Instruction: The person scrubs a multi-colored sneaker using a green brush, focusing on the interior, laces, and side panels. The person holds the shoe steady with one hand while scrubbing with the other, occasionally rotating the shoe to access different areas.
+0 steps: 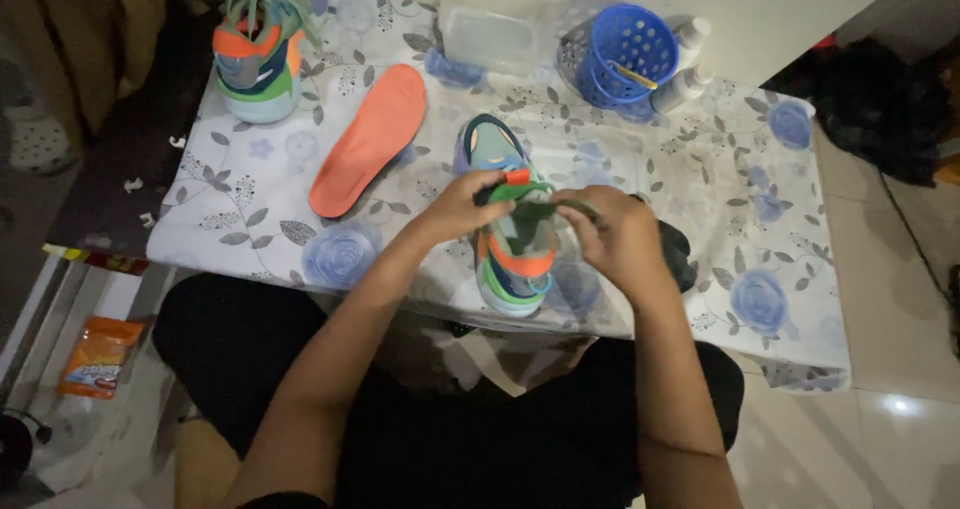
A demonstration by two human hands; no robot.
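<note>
The sneaker (512,231) lay on the surface (700,169), its orange insole (368,139) already out; we pinched its green tongue in both grips, left hand (462,207) and right hand (622,239), with work unfinished.

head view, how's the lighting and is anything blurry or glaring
Head view: dim and uneven, the floral tablecloth lit best, the left floor and lap in shadow; a glare spot on the floor tile; wide-angle bending at the edges; both hands slightly soft on the shoe.

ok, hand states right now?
Left hand: closed, pinching the sneaker at its green tongue.
Right hand: closed on the same sneaker's tongue or lace.
</note>
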